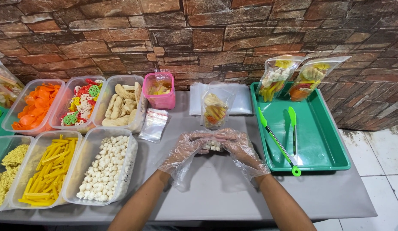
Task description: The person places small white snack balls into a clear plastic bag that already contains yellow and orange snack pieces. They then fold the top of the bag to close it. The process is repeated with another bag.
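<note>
Both hands, in loose clear plastic gloves, meet above the grey counter (216, 188): the left hand (191, 147) and right hand (237, 147) cup a small heap of white round crackers (213, 145) together, so none spill, just before the half-filled clear pouch (214, 110).

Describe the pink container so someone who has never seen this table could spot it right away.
Start at the brick wall and look down to the back edge of the grey table. A row of clear tubs runs along it from the left; the pink container stands just right of the tub of pale finger-shaped crackers. It is the only pink one, smaller and squarer than its clear neighbours.
</note>
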